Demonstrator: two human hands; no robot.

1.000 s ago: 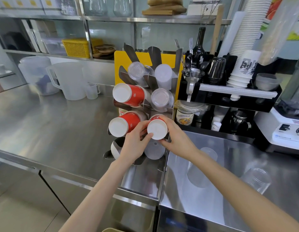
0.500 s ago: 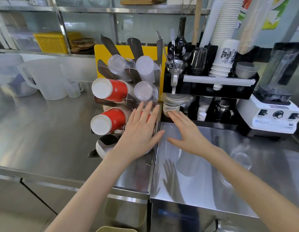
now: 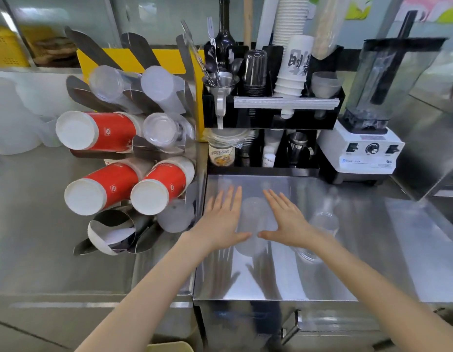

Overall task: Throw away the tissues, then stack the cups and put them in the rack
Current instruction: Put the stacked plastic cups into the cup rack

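Both hands are hovering flat at centre frame over the desk (image 3: 347,250), left hand (image 3: 221,222) and right hand (image 3: 286,219) each with grip wide, holding nothing. Red cups (image 3: 159,189) are sitting in the rack (image 3: 144,148) at left.

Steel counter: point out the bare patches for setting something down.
Free: the steel counter right of the right hand, before the white-based blender; also left of the metal cup rack. Crowded: the black organiser behind both hands, including the left hand.
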